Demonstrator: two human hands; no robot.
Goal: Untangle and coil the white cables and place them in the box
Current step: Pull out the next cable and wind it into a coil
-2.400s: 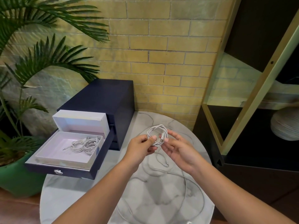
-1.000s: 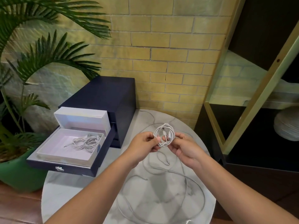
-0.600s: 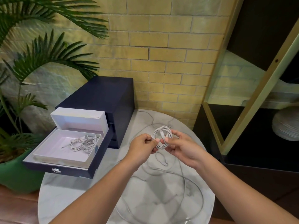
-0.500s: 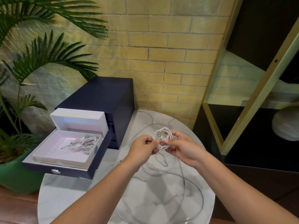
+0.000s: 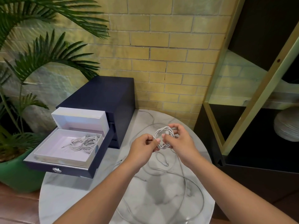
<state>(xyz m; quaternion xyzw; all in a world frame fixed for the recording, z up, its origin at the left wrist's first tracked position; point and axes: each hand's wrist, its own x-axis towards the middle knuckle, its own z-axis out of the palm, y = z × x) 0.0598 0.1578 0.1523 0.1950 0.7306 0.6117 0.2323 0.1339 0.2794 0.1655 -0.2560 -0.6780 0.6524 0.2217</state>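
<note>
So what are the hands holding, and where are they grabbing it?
A small coil of white cable. The left hand pinches its left side; the right hand grips its right side.

The loose cable (image 5: 184, 180) runs off the bottom edge; fingers (image 5: 157, 140) hide part of the coil (image 5: 161, 129).

One head-worn wide-angle camera looks forward and down on the round marble table (image 5: 68, 196), close, with the left hand (image 5: 142, 147) and right hand (image 5: 182, 143) mid-frame. Ahead is the brick wall (image 5: 161, 46); the shelving (image 5: 258, 75) on the right slants, perhaps from lens distortion.
</note>
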